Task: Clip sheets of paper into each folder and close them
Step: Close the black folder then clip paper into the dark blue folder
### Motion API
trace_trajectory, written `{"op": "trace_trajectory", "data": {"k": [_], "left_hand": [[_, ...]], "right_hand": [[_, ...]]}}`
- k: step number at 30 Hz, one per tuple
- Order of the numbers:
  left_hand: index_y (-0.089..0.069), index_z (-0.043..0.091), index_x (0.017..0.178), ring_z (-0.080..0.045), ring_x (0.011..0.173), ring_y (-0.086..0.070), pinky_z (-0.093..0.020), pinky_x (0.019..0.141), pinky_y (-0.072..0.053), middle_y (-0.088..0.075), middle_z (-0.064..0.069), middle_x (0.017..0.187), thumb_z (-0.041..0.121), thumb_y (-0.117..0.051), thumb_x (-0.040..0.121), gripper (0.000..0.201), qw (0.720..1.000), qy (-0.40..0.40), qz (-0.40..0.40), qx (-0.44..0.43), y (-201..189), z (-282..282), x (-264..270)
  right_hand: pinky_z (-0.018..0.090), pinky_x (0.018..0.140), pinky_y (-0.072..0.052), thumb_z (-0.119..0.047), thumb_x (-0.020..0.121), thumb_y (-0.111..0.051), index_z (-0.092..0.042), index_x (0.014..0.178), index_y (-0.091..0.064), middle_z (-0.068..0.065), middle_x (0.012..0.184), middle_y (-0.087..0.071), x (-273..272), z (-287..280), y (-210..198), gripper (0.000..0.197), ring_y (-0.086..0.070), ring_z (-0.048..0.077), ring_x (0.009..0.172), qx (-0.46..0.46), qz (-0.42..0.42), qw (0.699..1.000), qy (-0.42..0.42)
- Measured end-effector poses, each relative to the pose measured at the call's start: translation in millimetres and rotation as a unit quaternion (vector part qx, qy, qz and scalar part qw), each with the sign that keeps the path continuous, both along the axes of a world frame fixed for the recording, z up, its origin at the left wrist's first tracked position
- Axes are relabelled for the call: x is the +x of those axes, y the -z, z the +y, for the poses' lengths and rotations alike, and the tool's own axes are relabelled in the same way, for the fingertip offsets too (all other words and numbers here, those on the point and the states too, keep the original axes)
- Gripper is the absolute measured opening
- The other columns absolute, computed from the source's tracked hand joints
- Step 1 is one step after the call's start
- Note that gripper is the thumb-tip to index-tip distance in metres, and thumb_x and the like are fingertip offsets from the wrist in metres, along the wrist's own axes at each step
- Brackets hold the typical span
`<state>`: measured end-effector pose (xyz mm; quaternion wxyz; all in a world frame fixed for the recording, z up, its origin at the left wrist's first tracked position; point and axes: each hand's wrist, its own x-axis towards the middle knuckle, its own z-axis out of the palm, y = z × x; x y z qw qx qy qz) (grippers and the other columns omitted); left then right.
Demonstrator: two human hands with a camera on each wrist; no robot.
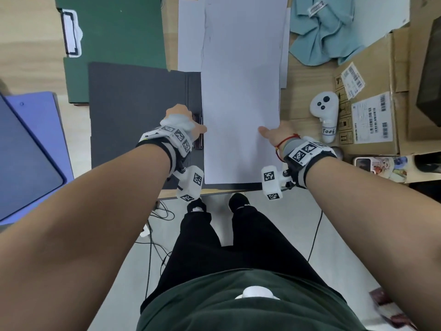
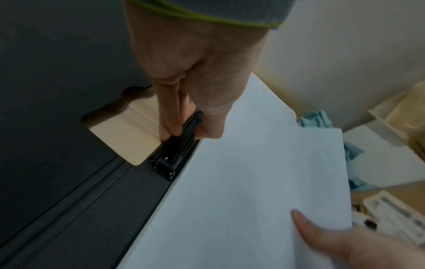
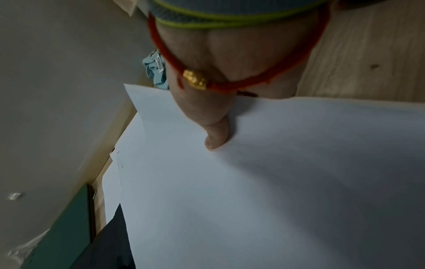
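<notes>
An open black folder (image 1: 133, 115) lies at the table's near edge, and a white sheet of paper (image 1: 241, 111) covers its right half. My left hand (image 1: 188, 126) pinches the black spring clip (image 2: 174, 156) at the folder's spine, fingers on one side and thumb on the other. My right hand (image 1: 274, 133) grips the sheet's right edge; its thumb (image 3: 216, 138) lies on top and the other fingers are hidden beneath the paper. A green folder (image 1: 112, 44) with a white clip lies open further back on the left.
More white sheets (image 1: 191, 37) lie behind the black folder. A purple-blue folder (image 1: 28, 149) sits at the left. On the right are a light blue cloth (image 1: 322, 32), a white controller (image 1: 325, 115) and labelled cardboard boxes (image 1: 372, 96).
</notes>
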<state>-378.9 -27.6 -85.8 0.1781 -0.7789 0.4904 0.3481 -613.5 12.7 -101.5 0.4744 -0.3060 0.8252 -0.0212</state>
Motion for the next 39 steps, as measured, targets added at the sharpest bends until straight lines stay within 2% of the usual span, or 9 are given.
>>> {"op": "trace_trajectory", "data": {"k": [2, 4, 9, 11, 15, 21, 29, 35, 39], "left_hand": [[-0.071, 0.018, 0.086, -0.018, 0.076, -0.067, -0.029, 0.078, -0.054, -0.070, 0.009, 0.090, 0.039, -0.070, 0.070, 0.026, 0.999, -0.019, 0.040, 0.019, 2.1, 0.9, 12.2], [-0.075, 0.025, 0.088, -0.017, 0.087, -0.073, -0.036, 0.088, -0.057, -0.077, 0.009, 0.088, 0.042, -0.070, 0.061, 0.032, 0.993, -0.066, 0.090, 0.033, 4.3, 4.3, 22.4], [-0.075, 0.029, 0.074, -0.013, 0.068, -0.073, -0.034, 0.081, -0.060, -0.074, 0.009, 0.064, 0.042, -0.073, 0.048, 0.029, 0.978, -0.123, 0.166, 0.019, 20.9, 7.9, 33.5], [-0.076, 0.028, 0.076, -0.013, 0.065, -0.072, -0.030, 0.079, -0.058, -0.074, 0.010, 0.065, 0.043, -0.072, 0.044, 0.037, 0.973, -0.130, 0.190, 0.015, 22.8, 7.8, 35.6], [-0.077, 0.029, 0.066, -0.022, 0.078, -0.076, -0.043, 0.085, -0.059, -0.078, -0.001, 0.079, 0.034, -0.078, 0.043, 0.024, 0.956, -0.161, 0.245, 0.014, 29.8, 7.7, 39.3], [-0.076, 0.028, 0.078, -0.013, 0.073, -0.076, -0.036, 0.084, -0.060, -0.077, 0.008, 0.073, 0.037, -0.078, 0.051, 0.028, 0.961, -0.157, 0.226, 0.018, 28.5, 7.3, 41.8], [-0.076, 0.034, 0.067, -0.015, 0.071, -0.076, -0.036, 0.082, -0.060, -0.076, 0.007, 0.068, 0.038, -0.079, 0.046, 0.022, 0.962, -0.162, 0.217, 0.005, 29.0, 7.6, 39.6], [-0.076, 0.029, 0.069, -0.013, 0.068, -0.075, -0.035, 0.082, -0.060, -0.075, 0.015, 0.069, 0.040, -0.081, 0.041, 0.031, 0.962, -0.177, 0.207, -0.007, 33.8, 5.9, 38.7], [-0.076, 0.027, 0.066, -0.014, 0.069, -0.075, -0.035, 0.082, -0.060, -0.074, 0.016, 0.067, 0.038, -0.082, 0.043, 0.026, 0.966, -0.165, 0.197, -0.002, 30.7, 4.4, 36.0]], "right_hand": [[0.038, 0.104, -0.037, -0.043, 0.089, -0.065, -0.002, 0.145, -0.036, 0.013, 0.147, -0.045, -0.7, 1.0, 0.4, 0.075, -0.046, 0.031, 0.132, 0.005, -0.001, 1.000, 0.000], [0.038, 0.103, -0.038, -0.046, 0.089, -0.065, -0.002, 0.144, -0.036, 0.013, 0.145, -0.046, -1.6, 2.5, 0.2, 0.076, -0.046, 0.032, 0.131, 0.012, -0.002, 1.000, 0.005], [0.035, 0.093, -0.041, -0.051, 0.086, -0.065, -0.003, 0.140, -0.041, 0.012, 0.137, -0.053, -3.3, 3.2, 0.6, 0.077, -0.053, 0.032, 0.123, 0.018, -0.004, 1.000, -0.001], [0.036, 0.095, -0.040, -0.049, 0.088, -0.065, -0.002, 0.143, -0.038, 0.014, 0.141, -0.049, 0.2, 3.6, 0.0, 0.077, -0.050, 0.032, 0.127, 0.015, -0.004, 1.000, 0.002], [0.035, 0.102, -0.038, -0.040, 0.089, -0.067, 0.000, 0.143, -0.037, 0.013, 0.143, -0.047, 8.9, 6.1, 2.9, 0.073, -0.047, 0.032, 0.131, -0.012, -0.017, 1.000, 0.020], [0.037, 0.108, -0.038, -0.038, 0.088, -0.069, -0.001, 0.144, -0.038, 0.012, 0.146, -0.047, 17.3, 5.2, -2.7, 0.074, -0.046, 0.029, 0.132, -0.011, -0.029, 0.999, 0.029], [0.027, 0.085, -0.037, -0.032, 0.085, -0.074, 0.003, 0.142, -0.039, 0.016, 0.137, -0.051, 14.5, 0.1, -3.1, 0.076, -0.053, 0.027, 0.115, 0.002, -0.057, 0.997, 0.058], [0.029, 0.079, -0.041, -0.032, 0.077, -0.079, 0.003, 0.133, -0.048, 0.009, 0.111, -0.056, 16.9, -1.7, -6.7, 0.072, -0.053, 0.023, 0.092, 0.003, -0.072, 0.995, 0.073], [0.030, 0.081, -0.041, -0.034, 0.079, -0.078, 0.004, 0.136, -0.045, 0.015, 0.119, -0.056, 16.5, -2.3, -7.1, 0.076, -0.050, 0.023, 0.095, 0.006, -0.067, 0.996, 0.052]]}}
